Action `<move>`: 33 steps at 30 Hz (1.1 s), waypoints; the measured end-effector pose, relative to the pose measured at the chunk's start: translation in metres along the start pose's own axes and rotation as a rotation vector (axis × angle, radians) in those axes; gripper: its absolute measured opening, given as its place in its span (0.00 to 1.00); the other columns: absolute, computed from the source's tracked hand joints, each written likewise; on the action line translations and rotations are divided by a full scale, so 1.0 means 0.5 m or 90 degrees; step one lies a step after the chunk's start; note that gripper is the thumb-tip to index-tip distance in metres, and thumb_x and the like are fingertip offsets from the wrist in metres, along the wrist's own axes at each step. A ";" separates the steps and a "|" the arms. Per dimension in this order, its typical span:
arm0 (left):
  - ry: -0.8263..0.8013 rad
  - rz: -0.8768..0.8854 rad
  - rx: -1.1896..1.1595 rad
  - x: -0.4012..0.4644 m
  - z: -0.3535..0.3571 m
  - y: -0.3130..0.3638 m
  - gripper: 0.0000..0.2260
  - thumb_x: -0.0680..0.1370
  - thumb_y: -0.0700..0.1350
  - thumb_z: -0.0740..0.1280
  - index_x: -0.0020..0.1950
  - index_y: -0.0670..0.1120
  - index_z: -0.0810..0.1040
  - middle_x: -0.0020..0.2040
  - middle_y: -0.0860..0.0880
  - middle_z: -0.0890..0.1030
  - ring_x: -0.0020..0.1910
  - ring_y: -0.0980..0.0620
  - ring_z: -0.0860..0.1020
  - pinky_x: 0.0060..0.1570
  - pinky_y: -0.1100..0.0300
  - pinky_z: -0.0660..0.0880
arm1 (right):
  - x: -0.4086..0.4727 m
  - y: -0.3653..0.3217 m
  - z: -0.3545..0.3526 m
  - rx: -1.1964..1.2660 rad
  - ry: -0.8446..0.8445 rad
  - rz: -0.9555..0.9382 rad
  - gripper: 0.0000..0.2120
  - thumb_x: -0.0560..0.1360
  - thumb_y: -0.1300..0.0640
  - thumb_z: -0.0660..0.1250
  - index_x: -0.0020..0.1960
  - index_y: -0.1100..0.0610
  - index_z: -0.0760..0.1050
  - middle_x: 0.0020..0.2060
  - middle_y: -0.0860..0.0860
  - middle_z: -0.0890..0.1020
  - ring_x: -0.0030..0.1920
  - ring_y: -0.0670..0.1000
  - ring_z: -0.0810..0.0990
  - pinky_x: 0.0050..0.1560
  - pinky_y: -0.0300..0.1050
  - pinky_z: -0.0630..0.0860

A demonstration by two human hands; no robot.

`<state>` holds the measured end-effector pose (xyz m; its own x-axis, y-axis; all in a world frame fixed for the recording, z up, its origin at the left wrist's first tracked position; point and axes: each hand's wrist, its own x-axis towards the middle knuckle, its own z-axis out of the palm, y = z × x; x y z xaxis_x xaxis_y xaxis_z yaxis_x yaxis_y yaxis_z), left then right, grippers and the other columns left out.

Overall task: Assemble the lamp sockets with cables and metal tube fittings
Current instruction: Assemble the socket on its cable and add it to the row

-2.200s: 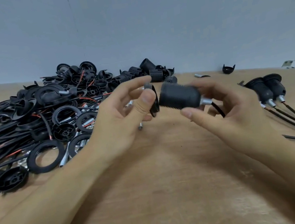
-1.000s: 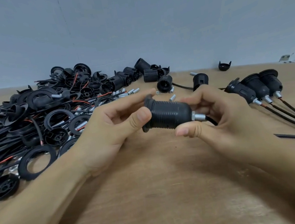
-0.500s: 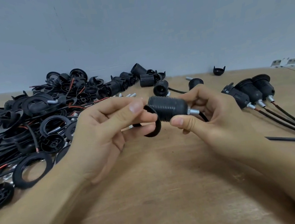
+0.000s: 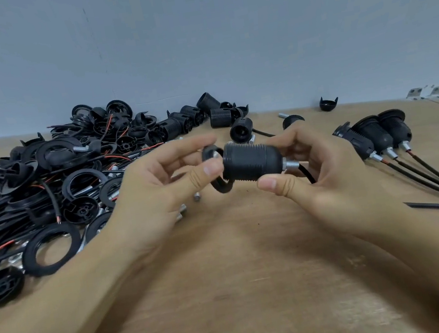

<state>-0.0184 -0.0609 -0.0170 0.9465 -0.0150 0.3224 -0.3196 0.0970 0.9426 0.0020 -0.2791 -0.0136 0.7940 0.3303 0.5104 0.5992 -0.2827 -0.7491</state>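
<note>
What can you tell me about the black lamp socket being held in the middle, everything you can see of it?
The lamp socket is a black, plastic-looking ribbed cylinder, held sideways above the wooden table. A short metal tube fitting sticks out of its right end, with a black cable leaving it. The right hand grips it; the left hand pinches a black ring at its left end.

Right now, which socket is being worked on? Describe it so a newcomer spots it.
On the wooden table, look between the two hands, above the bare middle. It is the black ribbed socket in the right hand: the only one off the table.
</note>
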 end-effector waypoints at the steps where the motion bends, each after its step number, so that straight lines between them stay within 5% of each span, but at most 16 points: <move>1: 0.006 -0.003 -0.020 -0.001 0.000 0.001 0.19 0.64 0.48 0.77 0.54 0.49 0.85 0.50 0.41 0.85 0.50 0.48 0.82 0.56 0.55 0.78 | -0.001 -0.001 0.000 -0.012 -0.003 -0.008 0.14 0.68 0.44 0.73 0.51 0.43 0.75 0.48 0.41 0.83 0.53 0.46 0.81 0.55 0.47 0.78; 5: -0.025 -0.058 -0.148 -0.003 0.007 0.004 0.22 0.64 0.41 0.79 0.58 0.42 0.83 0.55 0.32 0.79 0.51 0.43 0.80 0.50 0.48 0.80 | -0.003 -0.002 0.004 -0.042 -0.011 -0.050 0.15 0.68 0.43 0.72 0.51 0.45 0.75 0.49 0.39 0.82 0.55 0.46 0.81 0.56 0.50 0.78; 8: -0.019 -0.058 -0.154 -0.003 0.009 0.004 0.23 0.65 0.46 0.74 0.59 0.40 0.82 0.61 0.34 0.78 0.56 0.43 0.80 0.48 0.51 0.80 | -0.002 -0.001 0.003 -0.040 0.006 -0.105 0.14 0.68 0.46 0.73 0.52 0.45 0.75 0.50 0.37 0.81 0.55 0.48 0.81 0.54 0.49 0.80; 14: -0.025 -0.053 -0.064 -0.004 -0.001 -0.006 0.30 0.61 0.59 0.79 0.56 0.41 0.84 0.54 0.42 0.84 0.51 0.46 0.82 0.47 0.53 0.80 | -0.001 0.011 0.003 -0.246 0.049 -0.260 0.14 0.68 0.60 0.76 0.53 0.61 0.81 0.49 0.52 0.82 0.48 0.51 0.81 0.46 0.47 0.78; 18: -0.025 -0.053 -0.011 -0.005 0.001 -0.005 0.22 0.66 0.56 0.73 0.52 0.42 0.84 0.50 0.43 0.85 0.46 0.46 0.83 0.44 0.54 0.81 | -0.002 0.005 0.005 -0.329 0.048 -0.297 0.14 0.68 0.60 0.76 0.52 0.62 0.81 0.48 0.54 0.83 0.44 0.57 0.82 0.39 0.54 0.79; 20: -0.026 -0.049 -0.003 -0.005 -0.003 -0.006 0.22 0.66 0.55 0.73 0.53 0.43 0.84 0.51 0.43 0.85 0.49 0.43 0.83 0.45 0.52 0.81 | -0.005 -0.001 0.005 -0.305 0.033 -0.266 0.15 0.69 0.56 0.76 0.53 0.61 0.81 0.47 0.52 0.84 0.45 0.56 0.83 0.40 0.54 0.79; 25: -0.086 0.070 0.029 -0.005 -0.006 0.006 0.23 0.64 0.45 0.77 0.58 0.43 0.80 0.56 0.47 0.84 0.56 0.50 0.82 0.50 0.61 0.79 | -0.010 -0.015 -0.003 -0.057 -0.018 -0.036 0.12 0.71 0.48 0.72 0.53 0.50 0.79 0.43 0.40 0.84 0.43 0.42 0.83 0.44 0.34 0.76; 28: -0.105 0.117 0.033 -0.005 -0.005 0.011 0.22 0.66 0.39 0.76 0.59 0.40 0.79 0.59 0.46 0.83 0.62 0.49 0.80 0.57 0.60 0.77 | -0.006 -0.016 -0.001 -0.021 -0.011 0.005 0.14 0.70 0.46 0.72 0.52 0.50 0.79 0.44 0.42 0.84 0.43 0.45 0.83 0.47 0.45 0.80; 33: -0.087 0.145 -0.047 -0.010 -0.004 0.018 0.19 0.70 0.52 0.76 0.55 0.42 0.82 0.59 0.40 0.82 0.63 0.40 0.79 0.63 0.45 0.74 | -0.004 -0.016 0.002 -0.009 -0.004 0.030 0.11 0.69 0.47 0.72 0.50 0.48 0.78 0.44 0.42 0.84 0.43 0.45 0.83 0.47 0.49 0.80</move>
<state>-0.0259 -0.0577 -0.0102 0.8339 -0.1175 0.5393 -0.5151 0.1852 0.8369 -0.0046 -0.2768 -0.0088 0.8207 0.3219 0.4719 0.5625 -0.3108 -0.7662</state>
